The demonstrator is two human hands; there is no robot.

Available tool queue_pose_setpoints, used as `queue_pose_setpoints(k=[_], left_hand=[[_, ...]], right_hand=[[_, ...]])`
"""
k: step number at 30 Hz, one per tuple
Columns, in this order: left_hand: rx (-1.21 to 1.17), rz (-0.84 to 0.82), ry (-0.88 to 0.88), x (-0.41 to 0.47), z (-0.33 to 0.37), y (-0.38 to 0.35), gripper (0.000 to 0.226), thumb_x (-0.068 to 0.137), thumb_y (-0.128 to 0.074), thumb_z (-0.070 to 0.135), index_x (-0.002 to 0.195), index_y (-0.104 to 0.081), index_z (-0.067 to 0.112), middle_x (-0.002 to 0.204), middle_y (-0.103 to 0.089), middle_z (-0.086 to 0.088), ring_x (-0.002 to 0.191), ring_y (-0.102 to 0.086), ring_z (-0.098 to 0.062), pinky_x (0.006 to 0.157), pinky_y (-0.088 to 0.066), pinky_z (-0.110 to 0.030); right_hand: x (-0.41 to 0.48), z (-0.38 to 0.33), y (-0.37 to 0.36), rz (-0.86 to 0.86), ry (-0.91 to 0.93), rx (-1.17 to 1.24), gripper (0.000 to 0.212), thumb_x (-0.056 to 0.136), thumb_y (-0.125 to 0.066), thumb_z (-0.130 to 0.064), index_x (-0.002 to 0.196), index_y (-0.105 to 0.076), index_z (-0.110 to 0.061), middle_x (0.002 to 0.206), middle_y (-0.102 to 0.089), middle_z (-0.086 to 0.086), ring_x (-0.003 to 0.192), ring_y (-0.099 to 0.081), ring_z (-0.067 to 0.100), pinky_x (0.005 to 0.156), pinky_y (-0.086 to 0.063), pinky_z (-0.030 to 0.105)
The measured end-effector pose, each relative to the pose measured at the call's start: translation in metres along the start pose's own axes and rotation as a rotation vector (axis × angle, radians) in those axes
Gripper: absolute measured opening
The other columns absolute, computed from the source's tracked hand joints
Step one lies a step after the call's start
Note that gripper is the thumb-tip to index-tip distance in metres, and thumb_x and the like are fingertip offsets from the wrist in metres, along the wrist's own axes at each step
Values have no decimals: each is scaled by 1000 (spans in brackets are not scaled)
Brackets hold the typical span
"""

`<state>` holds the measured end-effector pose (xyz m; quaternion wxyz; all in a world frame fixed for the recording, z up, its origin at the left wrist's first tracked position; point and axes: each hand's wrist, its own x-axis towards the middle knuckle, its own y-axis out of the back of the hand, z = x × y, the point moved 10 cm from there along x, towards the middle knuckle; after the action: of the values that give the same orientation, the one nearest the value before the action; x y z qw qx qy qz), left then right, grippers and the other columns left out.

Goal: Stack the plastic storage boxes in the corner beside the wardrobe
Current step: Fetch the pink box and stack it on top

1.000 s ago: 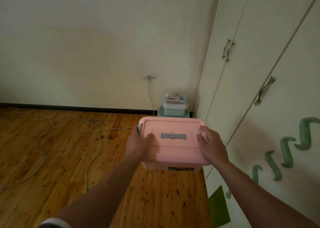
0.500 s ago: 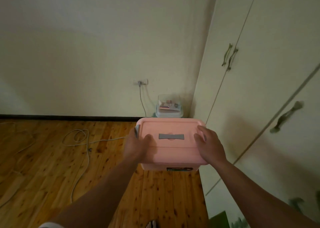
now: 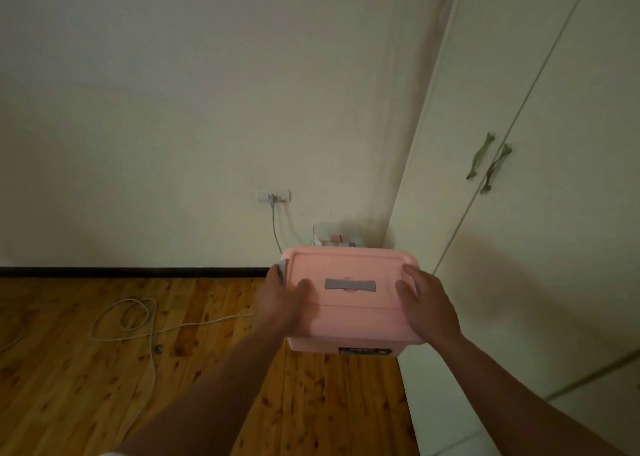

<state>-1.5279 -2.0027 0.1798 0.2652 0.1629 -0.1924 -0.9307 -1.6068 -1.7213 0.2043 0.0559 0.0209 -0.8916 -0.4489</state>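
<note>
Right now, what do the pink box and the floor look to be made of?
Pink box: probably plastic with a smooth, soft sheen, going by the moulded lid rim, rounded corners and grey clip-on handle. Floor: wood planks with a glossy varnish, showing knots, grain and board seams. It could be laminate.

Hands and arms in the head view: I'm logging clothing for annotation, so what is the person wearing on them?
Nothing on the left hand or right hand: no gloves, rings or watch show. Both forearms are bare; only a sliver of white sleeve shows at the bottom edge on the left arm.
</note>
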Motion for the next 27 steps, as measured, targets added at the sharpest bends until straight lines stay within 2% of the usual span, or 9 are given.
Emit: queue_pose_setpoints(k=[10, 18, 24, 27], left_hand=[[37, -9, 2, 87, 32, -28, 50, 89, -60, 34, 133, -41, 19, 122, -56, -3, 107, -56, -23, 89, -53, -43], [52, -7, 55, 175, 63, -89, 59, 90, -59, 35, 141, -35, 17, 126, -54, -5, 105, -55, -23, 89, -52, -44], [25, 26, 102, 224, 81, -124, 63, 90, -61, 32, 144, -33, 16, 132, -52, -7, 113, -54, -26, 91, -49, -44], [36, 37, 100, 246, 88, -132, 61, 90, -60, 33, 141, -34, 16, 130, -53, -7, 102, -53, -22, 83, -49, -40]], right_hand=[[101, 3, -22, -15, 8, 26, 41, 98, -43, -37, 137, -47, -26, 137, -46, 6, 119, -48, 22, 84, -33, 27], [216, 30, -34, -51, 29, 24, 43, 98, -42, -36, 139, -46, -25, 142, -43, 5, 122, -46, 21, 87, -35, 27], [293, 41, -39, -73, 51, 21, 43, 98, -43, -36, 139, -47, -26, 142, -42, 7, 123, -46, 23, 87, -35, 27], [319, 42, -44, -91, 63, 18, 44, 98, -42, -37, 141, -45, -27, 144, -40, 9, 124, -45, 25, 90, -37, 30]])
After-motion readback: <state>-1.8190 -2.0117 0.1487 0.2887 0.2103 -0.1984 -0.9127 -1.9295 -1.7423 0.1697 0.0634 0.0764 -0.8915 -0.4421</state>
